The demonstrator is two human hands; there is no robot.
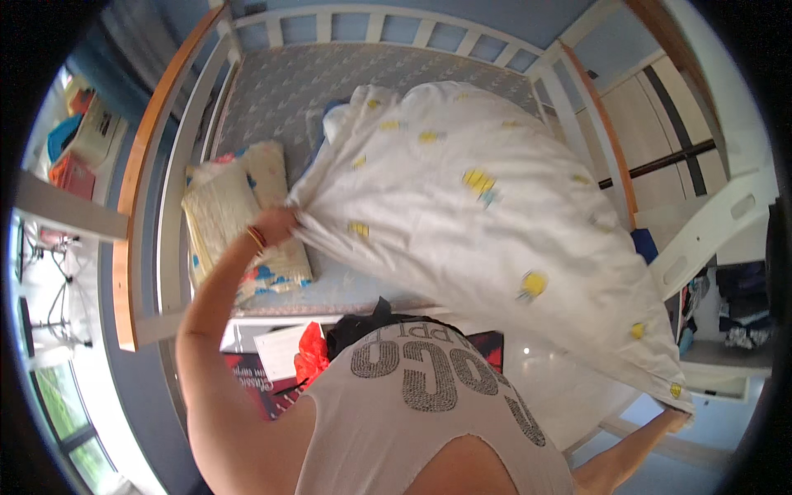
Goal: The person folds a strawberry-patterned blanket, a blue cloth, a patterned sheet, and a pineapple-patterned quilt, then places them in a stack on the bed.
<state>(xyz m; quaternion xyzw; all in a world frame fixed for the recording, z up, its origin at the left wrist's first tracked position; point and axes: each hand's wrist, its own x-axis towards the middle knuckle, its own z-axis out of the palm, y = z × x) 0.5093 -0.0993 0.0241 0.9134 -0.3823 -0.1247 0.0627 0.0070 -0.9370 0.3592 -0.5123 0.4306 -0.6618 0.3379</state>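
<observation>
A white quilt with a yellow pineapple print [427,185] is spread across the mattress [291,74] and stretched between both hands. My left hand [279,226] grips one corner of it, beside a folded cream blanket [223,204] with coloured patches. Far out at the lower right, my right hand [675,421] is closed on another corner, with the quilt's edge pulled out past the bed. Between the hands the near edge hangs in a slack line in front of my body. Some blue cloth shows under the quilt's far left side.
White bed rails with wooden tops [148,154] stand at left and right, and a slatted white rail [377,28] at the back. A white ladder panel [711,229] is at the right. A red plastic bag [311,352] lies by the bed's near edge. Boxes stand at the far left.
</observation>
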